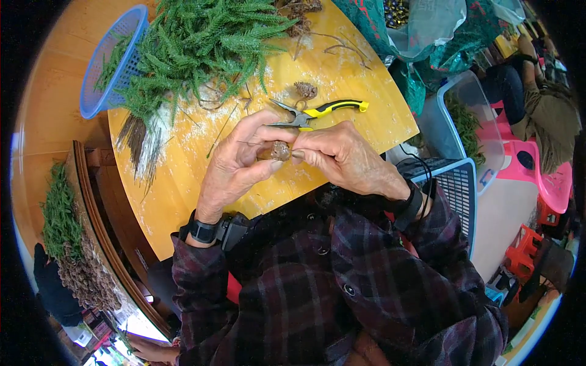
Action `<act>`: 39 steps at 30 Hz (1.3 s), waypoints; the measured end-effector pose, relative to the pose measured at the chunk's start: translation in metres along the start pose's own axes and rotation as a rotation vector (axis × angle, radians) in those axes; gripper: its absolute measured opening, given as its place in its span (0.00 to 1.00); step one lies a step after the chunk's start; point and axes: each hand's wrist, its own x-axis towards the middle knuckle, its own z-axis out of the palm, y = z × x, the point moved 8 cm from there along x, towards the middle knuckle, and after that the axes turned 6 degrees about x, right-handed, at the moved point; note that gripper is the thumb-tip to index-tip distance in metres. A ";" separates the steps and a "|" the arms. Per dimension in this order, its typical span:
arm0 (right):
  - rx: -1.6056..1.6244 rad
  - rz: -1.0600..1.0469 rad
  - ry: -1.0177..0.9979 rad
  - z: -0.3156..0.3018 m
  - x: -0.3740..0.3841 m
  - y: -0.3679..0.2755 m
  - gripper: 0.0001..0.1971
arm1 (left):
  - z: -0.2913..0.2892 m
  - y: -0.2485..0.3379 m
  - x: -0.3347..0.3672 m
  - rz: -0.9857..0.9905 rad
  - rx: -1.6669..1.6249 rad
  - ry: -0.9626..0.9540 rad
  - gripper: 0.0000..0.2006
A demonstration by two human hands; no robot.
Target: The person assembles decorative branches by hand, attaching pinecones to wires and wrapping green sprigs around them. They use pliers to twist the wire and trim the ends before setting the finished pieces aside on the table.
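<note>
A small brown pine cone [281,150] dusted with pale flecks is held in the curled fingers of my left hand [235,161]. Close against the cone's right side, my right hand [351,155] pinches with thumb and forefinger; what lies between those fingertips is too small to make out. A thin dark wire or stem sticks out leftward by my left fingers. Just beyond both hands lie pliers [329,109] with yellow and black handles, jaws apart and pointing left. Another pine cone [305,90] rests past the pliers on the yellow table [165,210].
Green fir-like sprigs [207,49] heap at the far left beside a tilted blue basket [91,114]. Thin dark stems [135,143] lie below them. Rightward stand a clear bin [485,116] and a grey-blue crate [470,201]. Other people sit at the left and right edges.
</note>
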 end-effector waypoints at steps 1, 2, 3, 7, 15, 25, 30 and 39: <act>-0.008 0.002 0.014 -0.001 0.000 0.000 0.06 | -0.001 -0.001 0.000 -0.001 -0.002 0.005 0.29; -0.010 0.002 0.016 0.000 -0.001 0.000 0.06 | -0.001 -0.002 0.000 -0.002 -0.004 0.010 0.28; 0.013 -0.012 0.044 -0.001 -0.001 0.001 0.06 | -0.001 -0.002 0.000 -0.001 -0.002 0.010 0.28; 0.052 -0.040 0.110 -0.004 -0.001 0.001 0.06 | -0.003 -0.004 0.001 0.000 -0.030 0.058 0.23; 0.026 -0.039 0.129 -0.003 0.000 0.000 0.05 | -0.002 -0.011 0.003 -0.058 -0.017 0.167 0.13; -0.117 0.076 0.092 -0.005 -0.002 -0.002 0.03 | -0.004 -0.004 0.000 -0.110 0.257 0.331 0.12; 0.062 0.144 0.099 0.002 -0.004 -0.001 0.04 | -0.003 -0.001 -0.001 -0.063 0.255 0.395 0.12; 0.658 0.406 -0.035 0.013 -0.010 0.017 0.09 | 0.007 0.023 0.001 0.082 0.628 0.382 0.11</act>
